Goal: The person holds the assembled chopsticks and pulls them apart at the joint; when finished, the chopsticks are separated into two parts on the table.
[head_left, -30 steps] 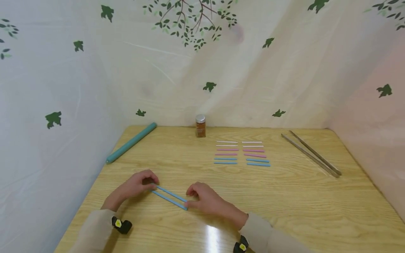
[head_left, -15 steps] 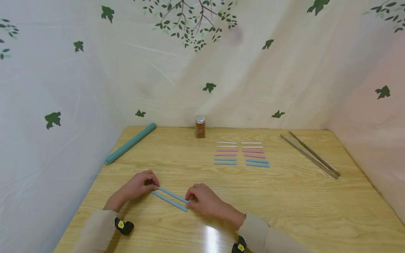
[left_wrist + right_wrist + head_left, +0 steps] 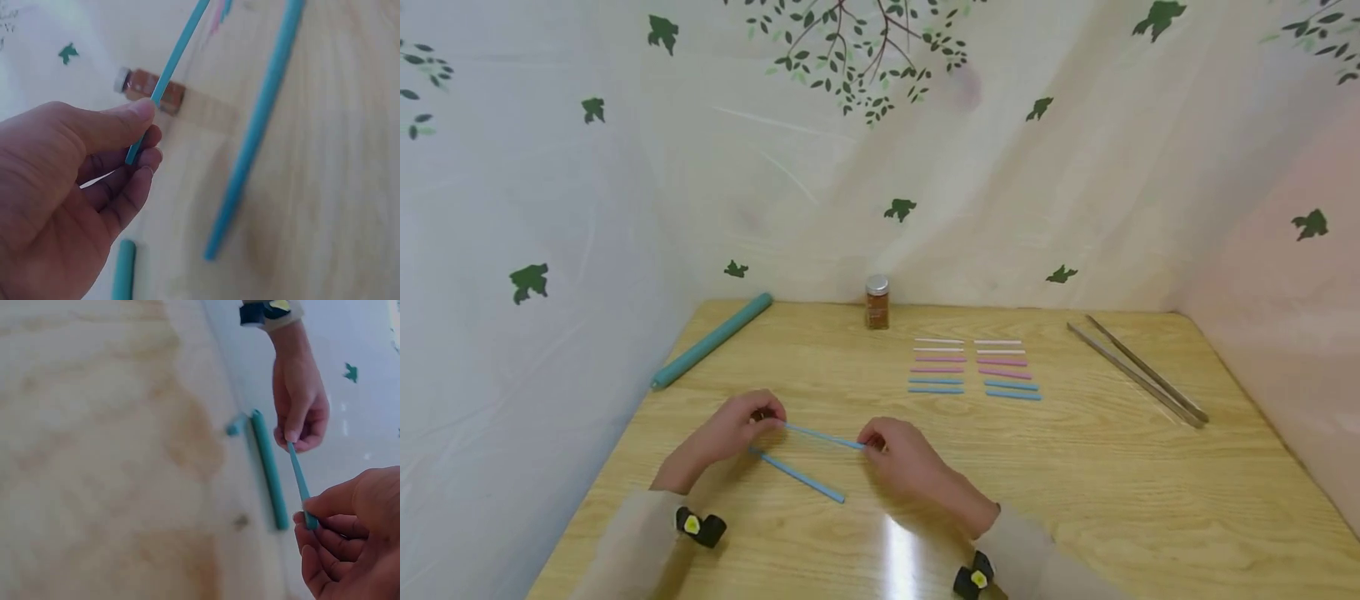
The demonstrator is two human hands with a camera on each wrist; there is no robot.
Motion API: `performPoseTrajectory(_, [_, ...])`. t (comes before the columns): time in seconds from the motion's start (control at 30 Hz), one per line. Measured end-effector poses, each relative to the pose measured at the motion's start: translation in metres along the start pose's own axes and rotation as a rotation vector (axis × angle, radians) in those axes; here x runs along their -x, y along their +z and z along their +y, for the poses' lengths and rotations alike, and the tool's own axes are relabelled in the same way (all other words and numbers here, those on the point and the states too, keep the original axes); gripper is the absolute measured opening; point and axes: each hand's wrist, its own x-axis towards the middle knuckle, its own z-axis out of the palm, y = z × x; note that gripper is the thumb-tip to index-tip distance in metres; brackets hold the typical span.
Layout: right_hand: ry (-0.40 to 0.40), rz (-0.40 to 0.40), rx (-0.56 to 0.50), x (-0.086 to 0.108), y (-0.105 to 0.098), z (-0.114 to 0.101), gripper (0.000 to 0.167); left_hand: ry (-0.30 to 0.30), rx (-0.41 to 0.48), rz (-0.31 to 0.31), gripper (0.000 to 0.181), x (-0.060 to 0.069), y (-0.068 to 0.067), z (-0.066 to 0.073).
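A slim blue stick (image 3: 822,435) spans the space between both hands and appears raised off the table. My left hand (image 3: 735,429) pinches its left end between thumb and fingers; the stick's tip pokes out below the thumb in the left wrist view. At the other end, my right hand (image 3: 910,462) pinches it, and the blunt tip (image 3: 310,522) shows between thumb and fingers in the right wrist view. A second blue stick (image 3: 801,477) lies slantwise on the table just in front, untouched by the right hand; its far-left end is close below the left hand.
Two columns of short white, pink and blue sticks (image 3: 936,381) lie in rows at the back. A spice jar (image 3: 877,305) with a silver lid stands by the curtain. On the left lies a green roll (image 3: 711,342); on the right, long metal tongs (image 3: 1138,371).
Both hands have moved up and slightly right with one blue stick, away from the second, which stays on the table. The right fingers have closed on the stick's end.
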Motion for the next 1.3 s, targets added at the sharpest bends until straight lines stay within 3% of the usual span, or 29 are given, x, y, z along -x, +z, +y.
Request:
performPoseTrajectory(0.33, [0.052,0.097,0.07,-0.003,-0.058,0.01,0.008,0.097,-0.069,-0.115,0.013,-0.055,0.005,0.06])
performPoseTrajectory(0.57, [-0.028,0.112,0.086,0.002,-0.081,0.016,0.011,0.175,-0.103,-0.127,0.008,-0.081,0.019,0.082])
performPoseTrajectory(0.93, [-0.147,0.098,0.104,-0.002,-0.085,0.023,0.012,0.2,-0.104,-0.13,0.008,-0.102,0.035,0.104])
performPoseTrajectory(1.3, [-0.186,0.097,0.095,-0.002,-0.087,0.028,0.011,0.233,-0.097,-0.108,0.008,-0.103,0.04,0.105])
